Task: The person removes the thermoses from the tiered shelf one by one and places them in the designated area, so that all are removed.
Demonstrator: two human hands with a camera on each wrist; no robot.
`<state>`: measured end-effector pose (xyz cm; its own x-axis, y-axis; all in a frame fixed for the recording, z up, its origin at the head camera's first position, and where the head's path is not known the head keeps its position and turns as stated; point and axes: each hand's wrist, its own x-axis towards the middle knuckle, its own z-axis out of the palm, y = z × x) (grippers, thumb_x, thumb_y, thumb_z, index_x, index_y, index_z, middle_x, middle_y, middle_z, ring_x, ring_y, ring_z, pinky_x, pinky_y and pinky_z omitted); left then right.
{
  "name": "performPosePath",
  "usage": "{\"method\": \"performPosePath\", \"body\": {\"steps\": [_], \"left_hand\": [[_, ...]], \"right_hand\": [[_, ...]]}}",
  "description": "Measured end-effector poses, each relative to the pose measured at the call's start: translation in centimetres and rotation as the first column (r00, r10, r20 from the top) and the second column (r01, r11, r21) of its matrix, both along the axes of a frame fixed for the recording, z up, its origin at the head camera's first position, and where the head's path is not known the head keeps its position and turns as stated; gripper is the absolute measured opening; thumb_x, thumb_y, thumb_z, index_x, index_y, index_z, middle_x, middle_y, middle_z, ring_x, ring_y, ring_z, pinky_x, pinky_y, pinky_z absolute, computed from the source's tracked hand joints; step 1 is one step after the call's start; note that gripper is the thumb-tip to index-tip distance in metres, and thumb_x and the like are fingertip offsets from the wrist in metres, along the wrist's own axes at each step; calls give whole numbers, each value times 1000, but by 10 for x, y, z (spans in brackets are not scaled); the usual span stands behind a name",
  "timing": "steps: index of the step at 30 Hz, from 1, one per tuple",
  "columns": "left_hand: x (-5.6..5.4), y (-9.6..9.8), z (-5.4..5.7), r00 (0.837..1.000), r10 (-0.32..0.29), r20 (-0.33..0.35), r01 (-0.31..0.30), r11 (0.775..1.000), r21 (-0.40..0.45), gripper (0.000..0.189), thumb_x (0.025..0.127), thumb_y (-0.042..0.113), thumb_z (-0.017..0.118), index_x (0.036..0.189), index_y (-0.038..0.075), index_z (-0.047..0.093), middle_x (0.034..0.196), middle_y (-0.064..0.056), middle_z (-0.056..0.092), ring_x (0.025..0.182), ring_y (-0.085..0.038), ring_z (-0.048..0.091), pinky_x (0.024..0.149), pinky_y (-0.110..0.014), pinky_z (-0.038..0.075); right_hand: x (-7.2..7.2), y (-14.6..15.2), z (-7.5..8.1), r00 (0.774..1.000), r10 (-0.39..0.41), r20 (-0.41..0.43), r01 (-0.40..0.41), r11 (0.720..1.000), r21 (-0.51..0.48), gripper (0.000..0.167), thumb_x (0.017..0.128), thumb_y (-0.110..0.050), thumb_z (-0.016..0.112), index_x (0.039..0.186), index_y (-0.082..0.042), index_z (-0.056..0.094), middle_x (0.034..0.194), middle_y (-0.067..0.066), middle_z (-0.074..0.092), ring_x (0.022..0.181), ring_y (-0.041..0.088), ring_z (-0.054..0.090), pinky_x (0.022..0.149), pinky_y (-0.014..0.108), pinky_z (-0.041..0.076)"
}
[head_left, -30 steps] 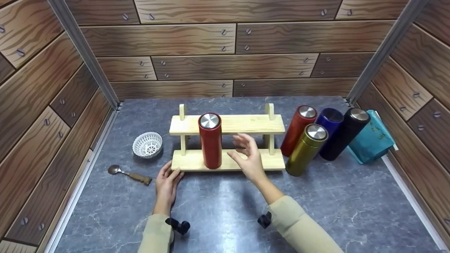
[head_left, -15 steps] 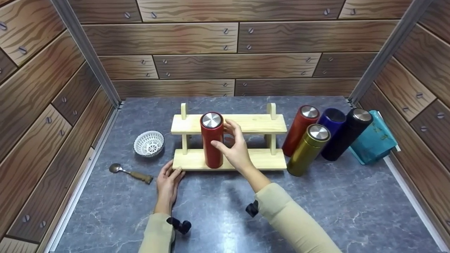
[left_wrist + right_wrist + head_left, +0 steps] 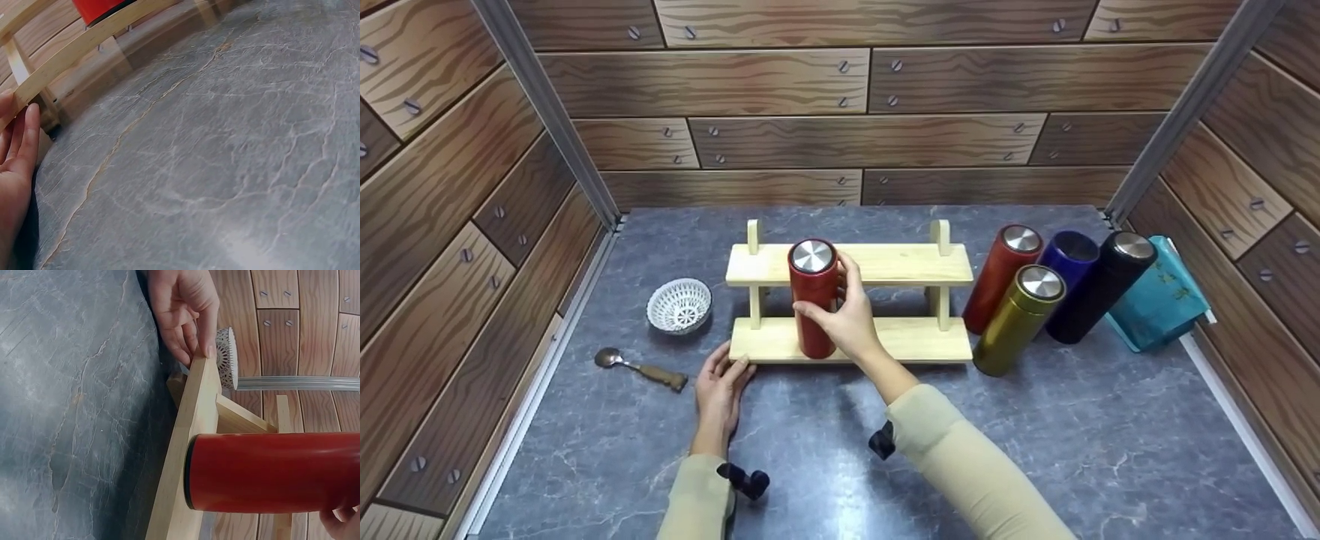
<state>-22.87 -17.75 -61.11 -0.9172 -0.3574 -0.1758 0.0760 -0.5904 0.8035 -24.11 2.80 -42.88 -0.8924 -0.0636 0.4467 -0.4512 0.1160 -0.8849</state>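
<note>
A red thermos bottle with a silver lid stands upright on the lower board of a two-tier wooden rack. My right hand holds it from the right, thumb across the front and fingers partly hidden behind it. At the rack's front left corner, my left hand pinches the lower board, thumb on top and fingers beneath. In the right wrist view the base of the red thermos rests on the board, and the left hand grips the board's end.
Right of the rack stand another red thermos, a gold one, a blue one and a black one. A teal pouch leans beyond them. On the left lie a white woven bowl and a wooden-handled spoon.
My right hand has moved left from beside the rack's middle and taken hold of the red thermos. The left hand stays at the rack's corner.
</note>
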Motion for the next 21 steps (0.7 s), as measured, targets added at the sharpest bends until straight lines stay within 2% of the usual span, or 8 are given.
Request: {"method": "performPosePath", "body": {"steps": [8, 21], "left_hand": [[0, -1, 3, 1000, 4, 1, -5, 1000, 27, 56, 79, -13, 65, 130, -5, 45, 108, -12, 57, 82, -19, 62, 76, -34, 56], [1, -3, 5, 1000, -24, -12, 25, 996, 90, 45, 88, -6, 56, 131, -6, 43, 116, -14, 53, 90, -21, 59, 84, -41, 53]], "right_hand": [[0, 4, 3, 1000, -9, 14, 9, 1000, -23, 78, 68, -3, 81, 134, -1, 39, 111, 18, 55, 100, 28, 54, 84, 41, 49], [11, 22, 13, 1000, -11, -11, 11, 1000, -29, 77, 68, -3, 81, 133, 0, 40, 111, 16, 57, 100, 25, 55, 82, 41, 49]]}}
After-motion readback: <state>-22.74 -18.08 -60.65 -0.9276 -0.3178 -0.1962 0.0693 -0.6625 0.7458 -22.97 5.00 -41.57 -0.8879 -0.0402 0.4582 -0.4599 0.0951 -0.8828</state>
